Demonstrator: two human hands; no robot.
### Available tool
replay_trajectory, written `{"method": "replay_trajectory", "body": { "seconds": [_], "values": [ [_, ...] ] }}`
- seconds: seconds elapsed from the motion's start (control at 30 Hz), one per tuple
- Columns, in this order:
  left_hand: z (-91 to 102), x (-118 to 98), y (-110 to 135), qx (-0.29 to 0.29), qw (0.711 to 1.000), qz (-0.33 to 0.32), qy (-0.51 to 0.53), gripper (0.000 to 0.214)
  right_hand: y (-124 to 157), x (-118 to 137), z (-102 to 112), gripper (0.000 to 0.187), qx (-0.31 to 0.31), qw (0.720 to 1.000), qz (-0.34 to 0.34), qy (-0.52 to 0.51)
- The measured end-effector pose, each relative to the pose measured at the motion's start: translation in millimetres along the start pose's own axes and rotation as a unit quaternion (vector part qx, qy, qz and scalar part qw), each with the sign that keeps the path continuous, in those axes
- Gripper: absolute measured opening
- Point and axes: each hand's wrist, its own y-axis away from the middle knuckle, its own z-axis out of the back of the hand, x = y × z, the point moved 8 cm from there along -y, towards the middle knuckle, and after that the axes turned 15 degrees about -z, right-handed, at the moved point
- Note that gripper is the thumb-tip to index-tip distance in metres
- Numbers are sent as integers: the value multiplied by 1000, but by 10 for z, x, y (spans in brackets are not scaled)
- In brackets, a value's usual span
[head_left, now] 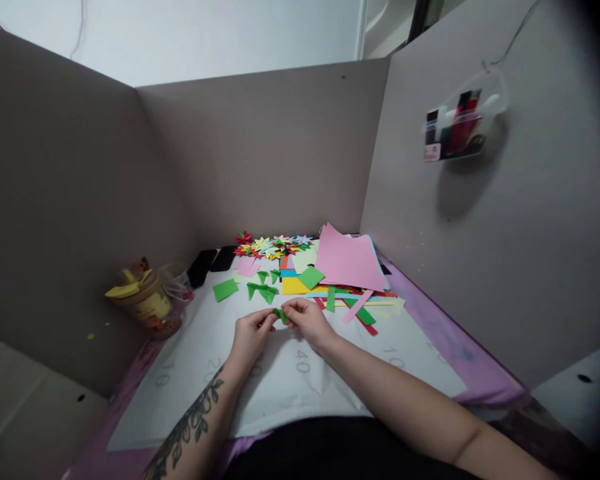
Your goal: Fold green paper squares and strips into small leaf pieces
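Observation:
Between my two hands is a small folded piece of green paper (281, 315). My left hand (253, 333) pinches its left side, and my right hand (307, 320) grips it from the right with thumb and forefinger. Just beyond my fingers lie several folded green paper pieces (267, 293). A flat green paper square (225, 289) rests to their left, and another green square (311, 277) lies on top of coloured sheets. The exact folds of the held piece are too small to make out.
Colourful folded paper stars (267, 248) are heaped at the back. Pink sheets (350, 260) and paper strips (360, 313) lie to the right. A pot with yellow contents (147, 300) stands left, near two black flat objects (213, 261). Grey panels (265, 153) enclose the table; a plastic container (463, 127) hangs right.

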Motion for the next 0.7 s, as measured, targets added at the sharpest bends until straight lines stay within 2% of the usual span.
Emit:
{"method": "replay_trajectory", "body": {
  "seconds": [0.23,0.43,0.7],
  "values": [
    [-58,35,-21,29,994,45,93,38,-20,66,25,21,17,998,23,63],
    [-75,71,-23,23,988,72,133,32,57,183,-23,11,33,986,69,149],
    [-91,52,-19,32,981,66,177,28,76,240,-18,10,37,977,83,195]
  ]
}}
